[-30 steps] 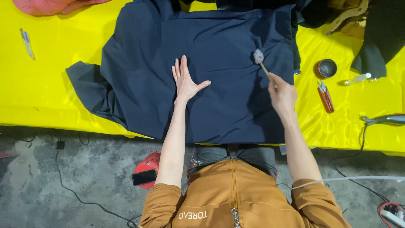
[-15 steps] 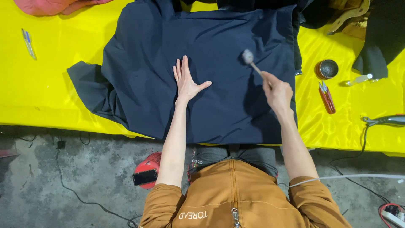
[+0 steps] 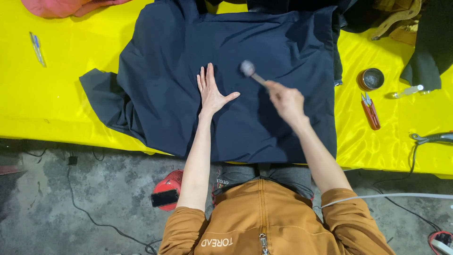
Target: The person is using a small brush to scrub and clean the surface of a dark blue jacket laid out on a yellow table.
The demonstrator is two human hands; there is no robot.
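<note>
The garment (image 3: 245,71) spread out is a plain dark navy with no pattern. It lies on a bright, glossy yellow tabletop (image 3: 61,104). The tool (image 3: 247,68) in the right hand (image 3: 285,101) has a grey head, blurred. A pink-red cloth (image 3: 61,7) sits at the far corner. The small snips (image 3: 370,111) have red handles, and the round tin (image 3: 371,79) is dark with a reddish rim. The pen (image 3: 37,48) is pale blue and clear. The person's jacket (image 3: 273,222) is orange-brown. The floor (image 3: 71,208) is mottled grey.
</note>
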